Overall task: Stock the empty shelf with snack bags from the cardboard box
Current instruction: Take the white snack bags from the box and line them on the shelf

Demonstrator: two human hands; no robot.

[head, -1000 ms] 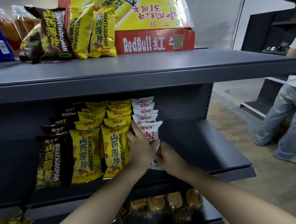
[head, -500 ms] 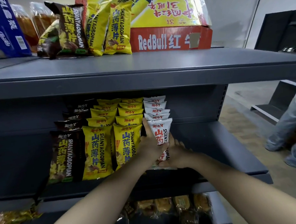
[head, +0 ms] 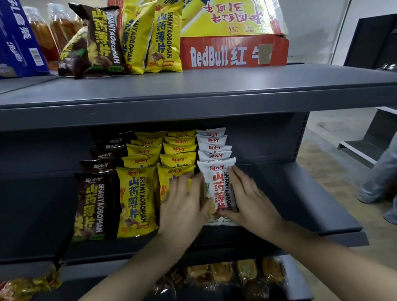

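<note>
White snack bag (head: 218,188) between two straight-fingered hands, left hand (head: 184,204) blurred, right hand (head: 249,200) over its lower corner.

Snack bags (head: 135,200): glossy plastic film. Shelf (head: 300,202): matt dark-grey metal, smooth. Box (head: 233,52) at upper shelf's rear edge: printed cardboard, torn flaps.

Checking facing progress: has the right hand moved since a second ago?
Yes: the right hand rose from the shelf lip up the white bag's right edge.

A dark shelving unit (head: 372,46) stands on tan floor (head: 328,165) beside a pale wall (head: 313,27).
</note>
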